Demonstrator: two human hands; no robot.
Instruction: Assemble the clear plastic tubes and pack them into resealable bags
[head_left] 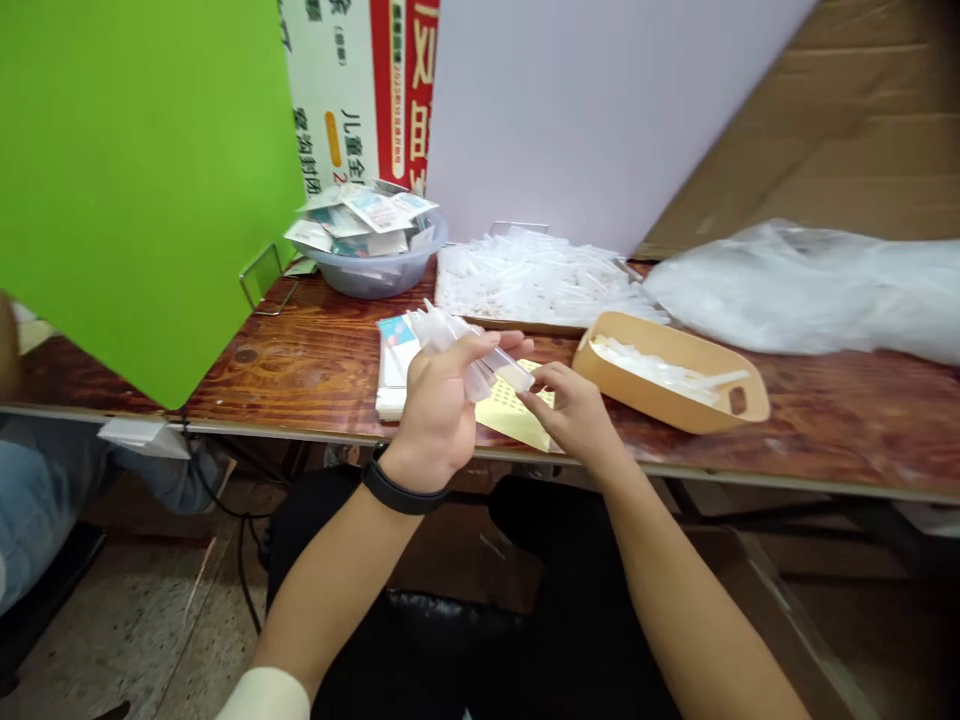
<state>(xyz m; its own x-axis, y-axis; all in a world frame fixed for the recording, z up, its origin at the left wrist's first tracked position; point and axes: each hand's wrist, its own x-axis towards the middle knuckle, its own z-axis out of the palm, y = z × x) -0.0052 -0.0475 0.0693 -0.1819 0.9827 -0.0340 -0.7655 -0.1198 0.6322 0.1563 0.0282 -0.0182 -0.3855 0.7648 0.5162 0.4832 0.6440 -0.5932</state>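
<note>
My left hand point(439, 410) grips a small bunch of clear plastic tubes point(442, 335) above the wooden table point(322, 375), with a black wristband point(397, 490) on its wrist. My right hand point(570, 415) pinches the end of a clear tube point(510, 370) that sticks out of the bunch. Beneath the hands lies a yellow perforated sheet point(510, 415). A stack of white packets point(391, 375) sits just left of it. To the right of my right hand stands a tan tray point(739, 400) holding white plastic pieces.
Behind the hands, a white board point(457, 290) carries a heap of clear tubes. A grey bowl point(360, 280) holds printed packets. A plastic bag point(806, 290) lies at the right, and a green board point(135, 180) leans in at the left. A seated person's jeans point(45, 490) show below the table.
</note>
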